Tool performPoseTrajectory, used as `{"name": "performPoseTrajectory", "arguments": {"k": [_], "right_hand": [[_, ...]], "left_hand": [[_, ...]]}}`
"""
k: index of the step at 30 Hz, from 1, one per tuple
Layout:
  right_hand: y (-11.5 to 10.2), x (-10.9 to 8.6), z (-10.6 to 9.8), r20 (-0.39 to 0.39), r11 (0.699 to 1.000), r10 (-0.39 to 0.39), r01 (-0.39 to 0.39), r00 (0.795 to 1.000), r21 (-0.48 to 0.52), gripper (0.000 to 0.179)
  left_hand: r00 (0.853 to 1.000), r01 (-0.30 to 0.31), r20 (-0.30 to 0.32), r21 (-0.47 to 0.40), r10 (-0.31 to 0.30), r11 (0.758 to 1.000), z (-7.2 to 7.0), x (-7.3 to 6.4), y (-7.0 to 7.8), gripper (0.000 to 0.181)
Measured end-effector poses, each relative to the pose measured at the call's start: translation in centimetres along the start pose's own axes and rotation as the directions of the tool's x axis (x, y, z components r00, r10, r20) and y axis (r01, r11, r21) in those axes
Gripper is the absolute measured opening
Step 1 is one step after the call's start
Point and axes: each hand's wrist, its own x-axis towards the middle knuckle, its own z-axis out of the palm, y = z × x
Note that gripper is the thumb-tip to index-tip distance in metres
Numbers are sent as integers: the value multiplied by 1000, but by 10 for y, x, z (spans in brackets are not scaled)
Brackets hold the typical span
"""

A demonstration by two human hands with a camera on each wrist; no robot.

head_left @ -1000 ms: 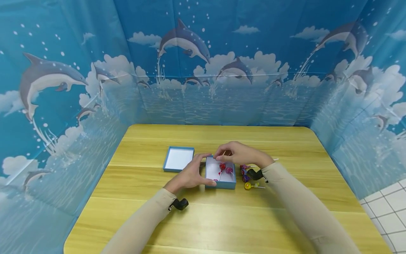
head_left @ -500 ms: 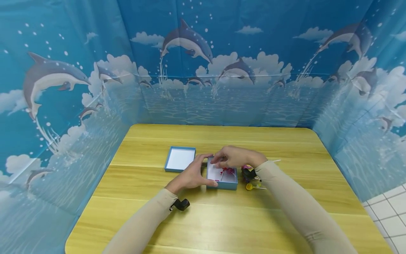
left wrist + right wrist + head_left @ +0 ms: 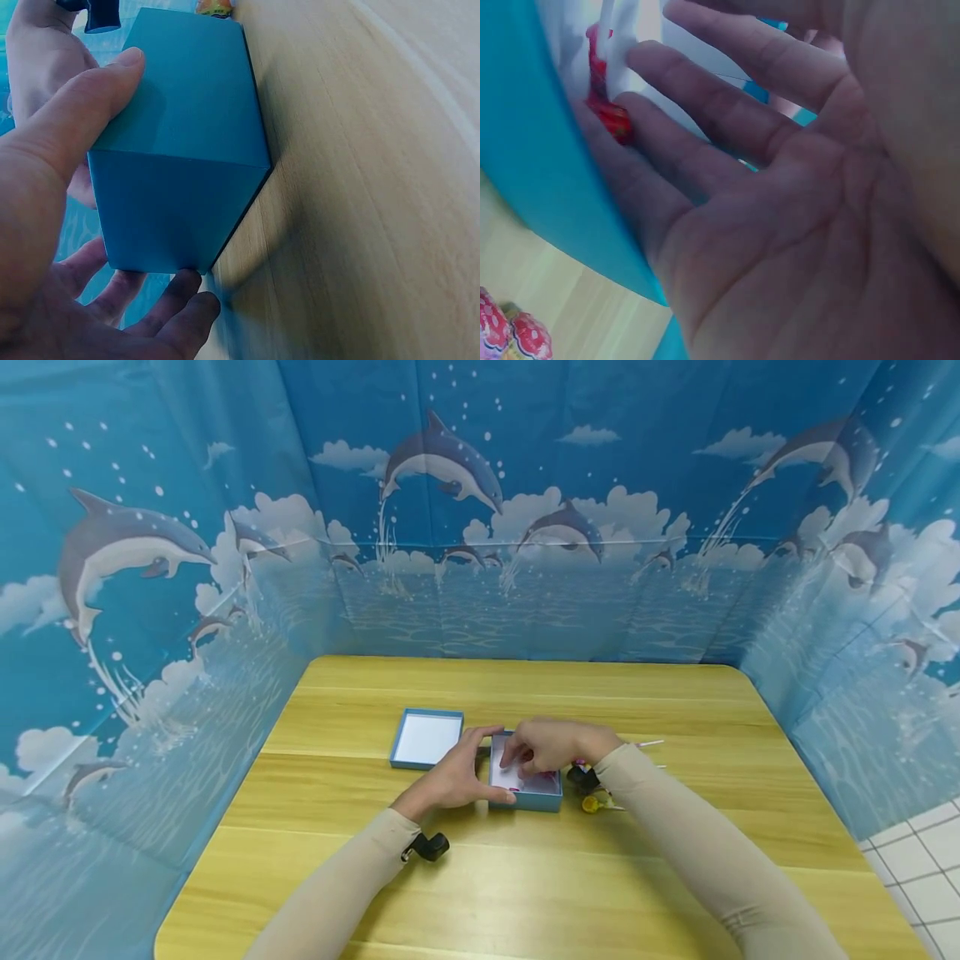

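My left hand [image 3: 453, 777] grips a blue box [image 3: 536, 802] from its left side, thumb on the front wall and fingers toward the far wall; the left wrist view shows the box's outer walls [image 3: 184, 210] close up. My right hand [image 3: 551, 745] reaches down into the box, its thumb and index fingertips apart in the head view. In the right wrist view its fingers [image 3: 697, 97] extend over the white interior, with nothing visible held. A red-wrapped lollipop [image 3: 611, 120] and a white stick lie by the fingertips. The hand hides much of the contents.
A blue-rimmed box lid [image 3: 427, 739] with a white inside lies left of the box. On the table to the right are a yellow lollipop [image 3: 591, 804] and several others, partly hidden by the right wrist. A printed dolphin curtain [image 3: 480, 602] borders the table.
The right hand, with a thin stick visible at its fingers earlier, has moved from above the box's far edge down into it, covering the lollipops inside. The left hand keeps its hold.
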Motion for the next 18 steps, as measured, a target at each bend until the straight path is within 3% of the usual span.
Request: {"name": "performPoseTrajectory", "arguments": {"k": [9, 14, 18], "right_hand": [[7, 1, 4, -10, 999, -40, 40, 999, 0, 34], [6, -2, 2, -87, 997, -58, 62, 994, 42, 34], [8, -3, 2, -177, 993, -102, 111, 979, 39, 36]], "left_hand": [[1000, -3, -2, 0, 3, 1000, 0, 1, -1, 115], [1000, -5, 2, -4, 5, 1000, 0, 1, -1, 115], [1000, 0, 2, 4, 0, 1000, 0, 1, -2, 114]]}}
